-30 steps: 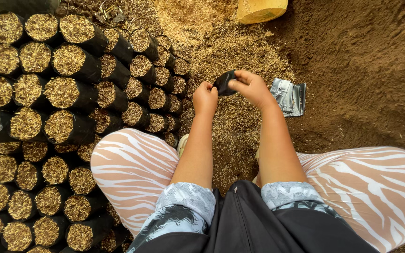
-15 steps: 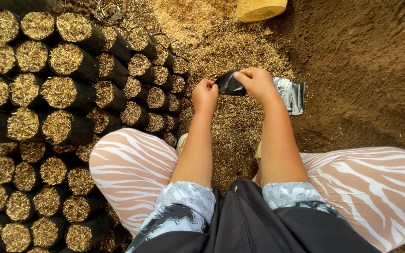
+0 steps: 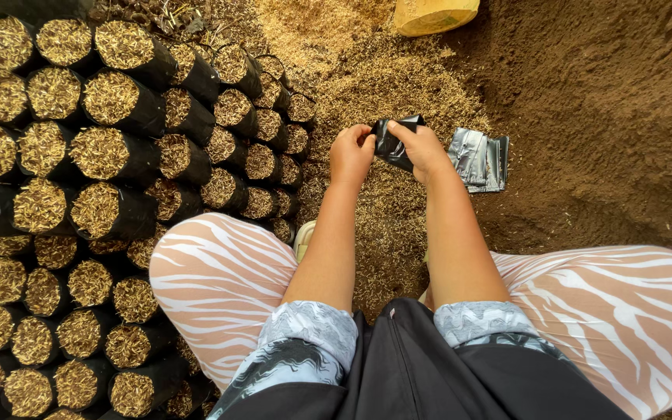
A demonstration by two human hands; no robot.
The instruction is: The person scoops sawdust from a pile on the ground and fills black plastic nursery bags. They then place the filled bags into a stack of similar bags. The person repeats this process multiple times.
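Note:
My left hand [image 3: 351, 153] and my right hand [image 3: 421, 146] both grip one small black plastic bag [image 3: 393, 145], held between them above the ground. The bag is crumpled and partly spread between the fingers. A flat stack of empty black bags [image 3: 478, 158] lies on the soil just right of my right hand. Under my hands the ground is covered with a pile of tan husk [image 3: 386, 85].
Rows of filled black nursery bags [image 3: 110, 155] topped with husk stand packed on the left. Dark loose soil [image 3: 608, 117] spreads at the right. A yellow sack [image 3: 433, 14] sits at the top. My knees in striped trousers [image 3: 219, 272] frame the bottom.
Both hands have kept hold of the black bag and worked it between the fingers; it now looks more spread than a second ago. The hands stayed in the same place.

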